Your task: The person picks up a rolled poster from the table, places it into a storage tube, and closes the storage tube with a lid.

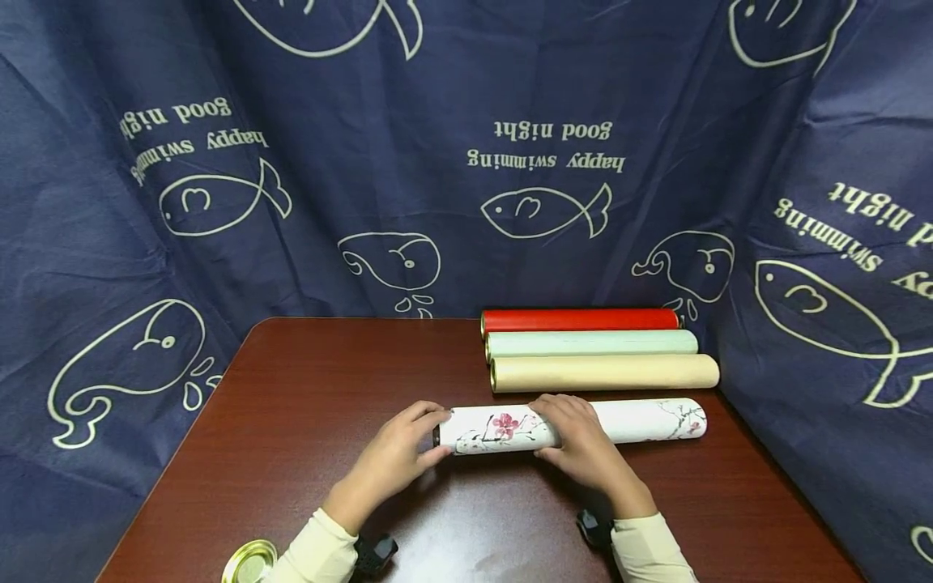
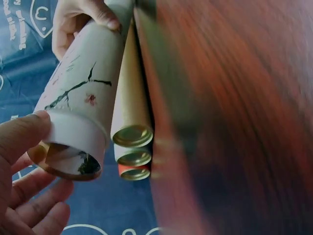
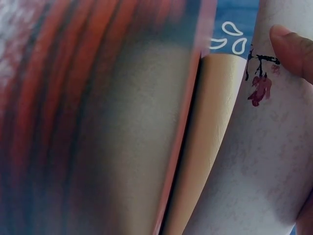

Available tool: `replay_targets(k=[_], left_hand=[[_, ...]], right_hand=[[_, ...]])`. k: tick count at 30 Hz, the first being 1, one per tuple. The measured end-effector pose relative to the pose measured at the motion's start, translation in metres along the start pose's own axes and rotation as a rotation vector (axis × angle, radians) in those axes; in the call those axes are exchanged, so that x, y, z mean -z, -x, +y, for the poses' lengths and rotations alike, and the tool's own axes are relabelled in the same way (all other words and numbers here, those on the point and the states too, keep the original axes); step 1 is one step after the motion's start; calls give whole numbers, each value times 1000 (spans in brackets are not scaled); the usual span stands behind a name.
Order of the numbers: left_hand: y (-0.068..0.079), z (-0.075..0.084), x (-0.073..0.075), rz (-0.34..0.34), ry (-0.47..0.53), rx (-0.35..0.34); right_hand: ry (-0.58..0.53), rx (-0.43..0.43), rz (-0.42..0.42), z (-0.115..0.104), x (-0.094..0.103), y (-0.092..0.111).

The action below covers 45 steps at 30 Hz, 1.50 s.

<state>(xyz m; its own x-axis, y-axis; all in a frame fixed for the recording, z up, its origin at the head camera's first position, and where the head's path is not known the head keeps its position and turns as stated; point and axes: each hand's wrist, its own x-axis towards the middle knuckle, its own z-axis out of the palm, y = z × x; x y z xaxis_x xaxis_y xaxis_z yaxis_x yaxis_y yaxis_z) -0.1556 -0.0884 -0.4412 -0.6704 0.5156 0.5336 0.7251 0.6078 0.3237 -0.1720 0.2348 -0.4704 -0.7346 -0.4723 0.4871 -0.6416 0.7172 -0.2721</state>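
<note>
A white cardboard tube point(image 1: 634, 421) painted with plum blossoms lies across the front middle of the table. My right hand point(image 1: 579, 437) grips it around the middle, thumb on the near side and fingers over the far side. At its left end, my left hand point(image 1: 397, 453) holds the rim between thumb and fingers. The left wrist view looks into the uncapped mouth point(image 2: 73, 164) of this tube, where a curled sheet with a dark green patch shows inside. Only the right thumb point(image 3: 293, 51) shows in the right wrist view, pressed along the painted side.
Behind the white tube lie three more tubes side by side: beige point(image 1: 605, 374), pale green point(image 1: 590, 343) and red point(image 1: 579, 320). A round gold metal lid point(image 1: 250, 562) sits at the table's front left, beside the left sleeve. Blue printed curtain point(image 1: 408, 162) surrounds the table point(image 1: 328, 364).
</note>
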Motion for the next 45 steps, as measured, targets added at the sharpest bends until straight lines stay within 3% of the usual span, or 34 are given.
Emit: replay_targets(k=[4,10,16,21,29,36,39,45], left_hand=[[0,-1,-10,-4,107,24],[3,-3,-19,-81,229,50],[3,-3,-14,-118,169,24],[16,-8,8,-110,41,-23],[63,-29,66,-109,-181,-1],[126,-57,104,-132,-269,87],[151,-66,113,-193,-273,92],[178,-78,122,-422,-182,140]], right_hand=[[-3,-7,-21,-1,-2,2],[-5,-21,-33,-2,-1,3],[-10,-15,-18,-1,0,4],[-20,-24,-31,-4,-1,6],[-2,-16,-10,-3,2,5],[-11,3,4,-2,0,5],[-5,17,6,-1,-1,6],[-15,32,24,1,0,3]])
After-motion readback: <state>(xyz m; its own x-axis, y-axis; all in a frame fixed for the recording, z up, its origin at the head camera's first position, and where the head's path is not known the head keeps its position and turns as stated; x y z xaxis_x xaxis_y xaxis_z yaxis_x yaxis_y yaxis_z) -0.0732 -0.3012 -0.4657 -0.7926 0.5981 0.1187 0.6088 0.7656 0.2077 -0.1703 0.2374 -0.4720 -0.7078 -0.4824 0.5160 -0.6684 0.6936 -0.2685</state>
